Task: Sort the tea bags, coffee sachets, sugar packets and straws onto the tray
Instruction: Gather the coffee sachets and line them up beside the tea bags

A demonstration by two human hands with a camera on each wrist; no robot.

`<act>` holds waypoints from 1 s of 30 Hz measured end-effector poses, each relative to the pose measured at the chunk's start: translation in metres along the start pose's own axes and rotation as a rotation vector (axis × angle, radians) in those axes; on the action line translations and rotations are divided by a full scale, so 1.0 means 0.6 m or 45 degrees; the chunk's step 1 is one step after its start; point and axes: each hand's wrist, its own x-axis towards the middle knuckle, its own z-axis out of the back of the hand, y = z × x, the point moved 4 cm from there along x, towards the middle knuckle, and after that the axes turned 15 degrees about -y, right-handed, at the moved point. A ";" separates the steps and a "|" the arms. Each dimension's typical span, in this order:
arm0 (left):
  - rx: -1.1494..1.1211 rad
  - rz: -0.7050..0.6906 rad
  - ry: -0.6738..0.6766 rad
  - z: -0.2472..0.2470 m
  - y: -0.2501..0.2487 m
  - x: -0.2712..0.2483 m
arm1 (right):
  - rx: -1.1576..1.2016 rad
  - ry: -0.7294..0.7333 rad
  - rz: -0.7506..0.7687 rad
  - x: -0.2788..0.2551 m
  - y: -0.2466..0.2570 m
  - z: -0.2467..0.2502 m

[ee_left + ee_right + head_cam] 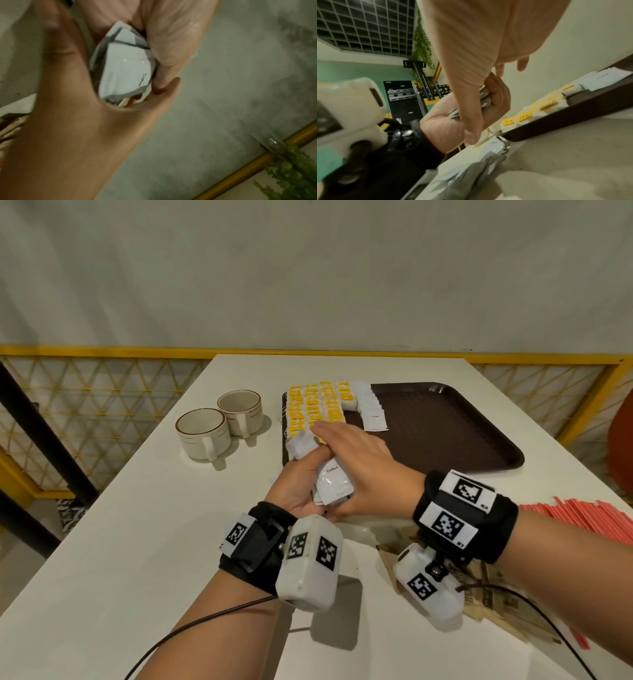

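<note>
My left hand (pixel 305 474) grips a stack of white coffee sachets (pixel 334 486) just off the near left corner of the brown tray (pixel 445 433), thumb across the stack (pixel 125 67). My right hand (pixel 356 463) lies over the stack, fingers stretched toward the tea bags, thumb hooked at the top sachet's near edge. Yellow-tagged tea bags (pixel 315 409) fill the tray's left side in rows, with a row of coffee sachets (pixel 371 412) beside them. Red straws (pixel 582 515) lie at the right table edge. Brown sugar packets (pixel 496 604) lie under my right wrist.
Two cream cups (pixel 202 433) (pixel 241 410) stand left of the tray. Loose white sachets (pixel 471 173) lie on the white table below my hands. A yellow railing (pixel 102 352) runs behind the table. The tray's right half is bare.
</note>
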 end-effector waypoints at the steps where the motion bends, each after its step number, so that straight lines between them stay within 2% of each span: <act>1: -0.001 0.015 0.024 -0.005 0.001 -0.004 | -0.009 -0.016 0.007 0.004 -0.001 -0.002; 4: 0.087 0.063 0.052 -0.006 0.002 -0.009 | -0.032 -0.016 0.063 0.016 -0.007 -0.004; 10: 0.359 0.115 -0.005 -0.004 0.008 -0.022 | 0.060 0.066 0.093 0.028 -0.019 0.006; 13: 0.300 0.094 0.067 -0.012 0.005 -0.029 | 0.199 0.082 0.057 0.031 -0.022 0.014; 16: 0.218 -0.008 0.131 -0.017 -0.003 -0.032 | 0.250 0.016 0.068 0.029 -0.023 0.017; 21: 0.359 -0.150 0.008 -0.015 0.005 -0.025 | 0.058 0.009 0.068 0.026 -0.019 0.015; 25: 0.486 -0.155 -0.091 -0.014 0.005 -0.027 | -0.004 0.028 0.082 0.023 -0.013 0.017; 30: 0.438 -0.100 -0.174 -0.013 0.003 -0.030 | -0.076 0.009 0.129 0.022 -0.008 0.011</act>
